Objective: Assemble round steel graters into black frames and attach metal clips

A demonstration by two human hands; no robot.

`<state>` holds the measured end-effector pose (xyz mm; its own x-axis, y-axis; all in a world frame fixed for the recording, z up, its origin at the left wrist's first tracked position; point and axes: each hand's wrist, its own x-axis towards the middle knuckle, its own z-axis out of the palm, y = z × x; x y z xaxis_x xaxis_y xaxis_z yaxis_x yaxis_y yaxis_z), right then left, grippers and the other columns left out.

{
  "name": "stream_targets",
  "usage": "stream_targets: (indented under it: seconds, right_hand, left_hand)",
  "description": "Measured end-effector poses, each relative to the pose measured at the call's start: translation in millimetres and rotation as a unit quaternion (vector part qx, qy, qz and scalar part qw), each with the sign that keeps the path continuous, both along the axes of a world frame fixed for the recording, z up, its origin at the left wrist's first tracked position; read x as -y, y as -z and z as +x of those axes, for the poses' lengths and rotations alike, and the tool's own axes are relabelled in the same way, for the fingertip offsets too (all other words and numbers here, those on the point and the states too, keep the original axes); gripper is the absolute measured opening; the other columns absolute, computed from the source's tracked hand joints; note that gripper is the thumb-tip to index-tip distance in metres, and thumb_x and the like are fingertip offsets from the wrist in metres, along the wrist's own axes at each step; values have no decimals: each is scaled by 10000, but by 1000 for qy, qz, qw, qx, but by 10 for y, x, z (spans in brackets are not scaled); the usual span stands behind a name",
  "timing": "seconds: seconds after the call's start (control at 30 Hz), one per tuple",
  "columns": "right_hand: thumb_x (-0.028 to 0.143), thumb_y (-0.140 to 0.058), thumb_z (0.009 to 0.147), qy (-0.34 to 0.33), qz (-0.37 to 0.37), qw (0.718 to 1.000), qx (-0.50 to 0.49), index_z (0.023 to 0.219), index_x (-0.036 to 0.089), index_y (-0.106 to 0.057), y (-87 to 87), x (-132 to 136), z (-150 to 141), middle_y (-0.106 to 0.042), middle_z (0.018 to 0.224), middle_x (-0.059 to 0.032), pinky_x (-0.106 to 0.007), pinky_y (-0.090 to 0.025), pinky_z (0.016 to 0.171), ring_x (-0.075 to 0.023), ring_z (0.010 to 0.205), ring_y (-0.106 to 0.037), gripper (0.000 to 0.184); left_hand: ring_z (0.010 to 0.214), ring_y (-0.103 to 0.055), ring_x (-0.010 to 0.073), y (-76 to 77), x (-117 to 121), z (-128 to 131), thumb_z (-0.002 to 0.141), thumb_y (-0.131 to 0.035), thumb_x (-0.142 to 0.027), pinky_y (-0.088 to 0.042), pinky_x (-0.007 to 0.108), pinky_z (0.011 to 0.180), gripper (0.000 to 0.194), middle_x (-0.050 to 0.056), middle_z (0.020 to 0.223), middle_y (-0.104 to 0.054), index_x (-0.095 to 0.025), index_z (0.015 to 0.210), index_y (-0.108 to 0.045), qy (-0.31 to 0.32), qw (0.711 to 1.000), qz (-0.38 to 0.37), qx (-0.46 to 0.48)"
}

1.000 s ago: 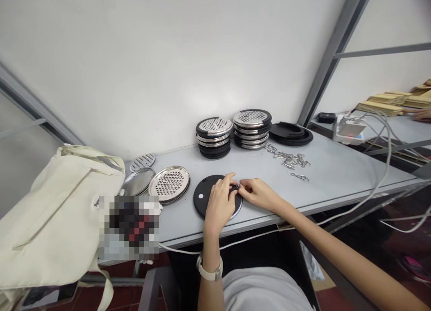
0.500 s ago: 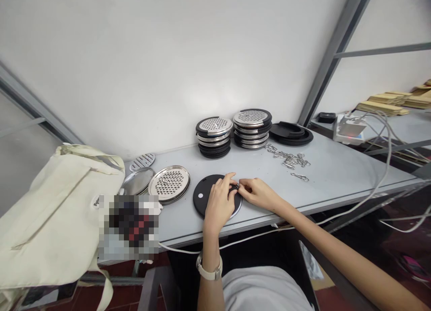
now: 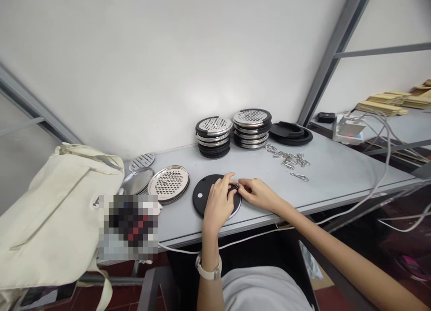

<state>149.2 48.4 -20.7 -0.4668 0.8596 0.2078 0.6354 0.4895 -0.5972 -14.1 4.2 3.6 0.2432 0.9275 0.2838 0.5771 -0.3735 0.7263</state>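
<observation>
A round black disc (image 3: 198, 202) with a white dot lies near the table's front edge, a silvery rim showing at its lower right. Over its right half, my left hand (image 3: 218, 202) holds it down, fingers bent and thumb pointing right. At the disc's right edge my right hand (image 3: 257, 193) is closed in a pinch on a small metal piece (image 3: 237, 186), mostly hidden by fingertips. Several wire snap hooks (image 3: 290, 160) lie in a loose pile behind and right of my hands. Left of the disc rests a round metal grater plate (image 3: 169, 182).
Two stacks of graters, the left stack (image 3: 214, 142) and right stack (image 3: 252, 131), stand by the wall. Black round trays (image 3: 291, 133) sit beside them. A plain metal disc (image 3: 137, 181) and cream bag (image 3: 60, 212) are at left. A white cable (image 3: 350, 212) runs along the front edge.
Both hands stay in nearly the same place on the disc. The view has shifted very slightly; nothing else visibly moves.
</observation>
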Motion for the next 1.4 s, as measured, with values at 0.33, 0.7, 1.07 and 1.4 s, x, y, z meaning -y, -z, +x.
stream_targets:
  seconds: [0.33,0.7,1.07,1.4]
  right_hand:
    - [254,-400,874,-4,5,1000,3,665,197,-418,9,4,-1,-455,562,38,-220,-260,516,-93,494,-390,217]
    - [251,-383,889,-12,15,1000,9,706,194,-467,5,4,1,-496,591,22,-225,-280,531,-104,507,-416,210]
    - [284,-357,927,-3,27,1000,14,717,196,-486,0,-3,-19,-489,568,23,-222,-285,529,-112,497,-406,261]
    - [266,-368,924,-22,27,999,14,744,183,-528,3,-12,-5,-546,608,8,-224,-293,542,-108,514,-441,255]
  left_hand:
    - [1063,-561,187,1,5,-3,872,-432,-77,-452,383,975,448,29,1119,-615,-274,1274,-435,-5,1000,3,-4]
    - [1062,-564,186,-6,5,1,873,-440,-78,-439,380,973,436,27,1105,-629,-276,1261,-445,-17,1000,12,-20]
    - [1050,-565,184,32,-3,-24,884,-448,-102,-427,393,985,407,38,1098,-617,-252,1262,-432,-42,999,20,-19]
    - [1102,-539,197,-17,11,-15,883,-444,-100,-396,403,1008,420,28,1135,-631,-263,1270,-436,-39,998,21,-49]
